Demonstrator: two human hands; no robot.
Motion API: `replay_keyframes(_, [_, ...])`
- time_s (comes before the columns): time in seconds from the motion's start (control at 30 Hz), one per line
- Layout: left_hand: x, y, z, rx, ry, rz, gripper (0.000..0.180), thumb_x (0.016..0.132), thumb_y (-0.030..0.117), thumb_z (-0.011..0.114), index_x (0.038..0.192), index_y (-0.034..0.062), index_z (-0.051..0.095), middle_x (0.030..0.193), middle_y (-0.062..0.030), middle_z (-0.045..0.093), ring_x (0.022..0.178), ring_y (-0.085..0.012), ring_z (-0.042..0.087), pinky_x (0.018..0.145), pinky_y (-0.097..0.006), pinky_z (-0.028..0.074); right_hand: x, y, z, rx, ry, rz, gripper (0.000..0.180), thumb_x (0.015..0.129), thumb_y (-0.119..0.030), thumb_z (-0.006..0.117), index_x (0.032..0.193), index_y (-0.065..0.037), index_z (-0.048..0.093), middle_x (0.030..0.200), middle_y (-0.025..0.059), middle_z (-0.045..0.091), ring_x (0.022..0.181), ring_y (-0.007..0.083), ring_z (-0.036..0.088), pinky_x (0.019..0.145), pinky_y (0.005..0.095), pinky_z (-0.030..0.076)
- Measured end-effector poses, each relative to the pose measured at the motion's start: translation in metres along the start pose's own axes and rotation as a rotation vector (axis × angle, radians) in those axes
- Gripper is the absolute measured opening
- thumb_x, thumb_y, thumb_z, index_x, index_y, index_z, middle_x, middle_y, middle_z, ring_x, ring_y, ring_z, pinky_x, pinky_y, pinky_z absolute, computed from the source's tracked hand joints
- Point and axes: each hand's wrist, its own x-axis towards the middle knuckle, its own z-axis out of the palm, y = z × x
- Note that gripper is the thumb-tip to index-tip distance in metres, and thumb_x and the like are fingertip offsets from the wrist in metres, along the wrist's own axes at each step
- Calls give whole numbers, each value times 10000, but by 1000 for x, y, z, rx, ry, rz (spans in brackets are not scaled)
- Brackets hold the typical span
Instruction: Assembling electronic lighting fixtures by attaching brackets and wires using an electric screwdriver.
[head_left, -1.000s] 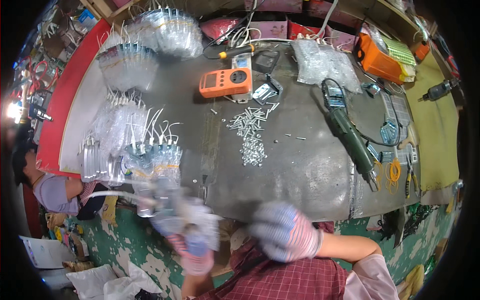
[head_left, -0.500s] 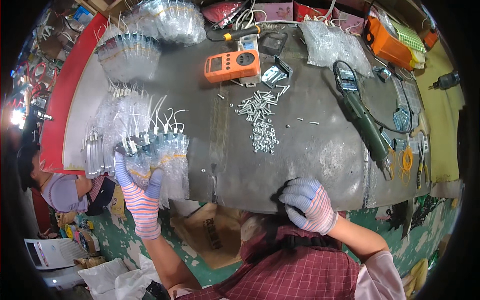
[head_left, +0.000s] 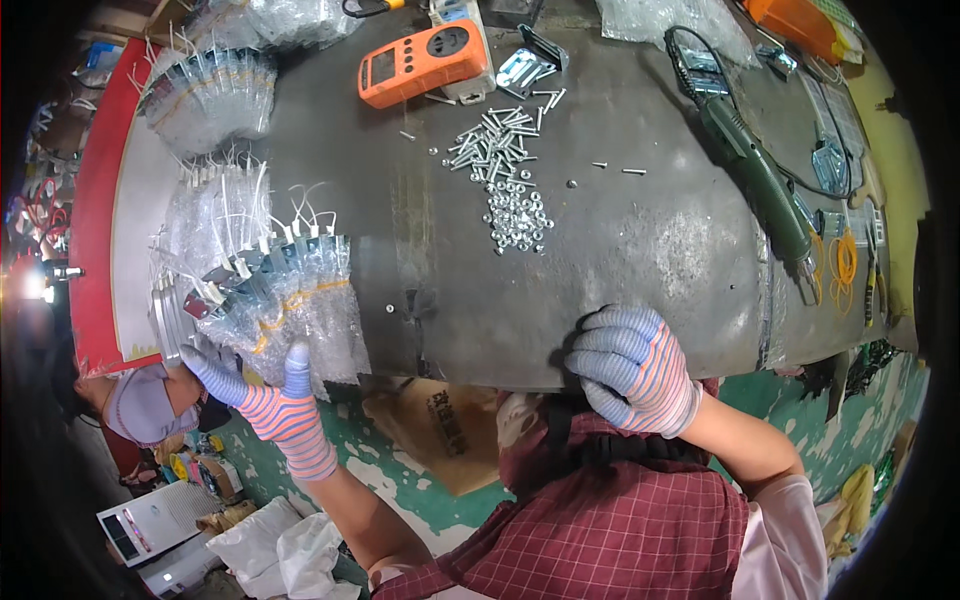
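Left hand (head_left: pixel 275 405): your thumb and fingers are spread, with nothing seen between them; the tips lie at the near edge of the banded bubble-wrap bags (head_left: pixel 315 315), though you cannot confirm contact from this view; right hand (head_left: pixel 640 375): your fingers are loosely curled at the table's near edge, with no item visible in them; the inside of that grip is hidden, so you cannot tell whether it is pressed together; the bags lie just beyond your left fingertips, metal ends and white leads pointing away from you; silver metal strips (head_left: pixel 168 315) stand just beside them, beyond and to the left of your left index finger; farther beyond the same hand sits a fanned bundle (head_left: pixel 210 95), also bagged and leaded; judged done: the bagging and grouping of the pieces beyond your left hand, as they sit wrapped and gathered in sets; judged left: the fastening stock, since screws (head_left: pixel 495 140) and nuts (head_left: pixel 515 220) lie loose in a heap between your two hands and well beyond them; a green power tool (head_left: pixel 755 175) rests beyond and to the right of your right hand, in neither grip; an orange meter (head_left: pixel 425 65) lies farther off, past the screws and to their left; how many pieces await work you cannot tell, as the bags overlap.
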Motion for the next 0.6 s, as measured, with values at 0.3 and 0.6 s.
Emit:
replay_keyframes(0.3, [-9, 23, 24, 714, 175, 254, 1100, 703, 473, 839, 1514, 40, 234, 1501, -250, 277, 1381, -425, 272, 1121, -553, 270, -1, 4, 1, 30, 46, -53, 322, 666, -167, 681, 972, -67, 675, 981, 82, 641, 955, 291, 625, 857, 424, 497])
replay_keyframes(0.6, [-13, 22, 36, 996, 187, 341, 960, 732, 607, 745, 1478, 132, 371, 1463, -240, 300, 1347, -501, 255, 1057, -659, 258, -2, 1, 5, 46, 105, -49, 298, 665, -130, 685, 957, -73, 669, 944, 72, 632, 911, 277, 628, 848, 426, 505])
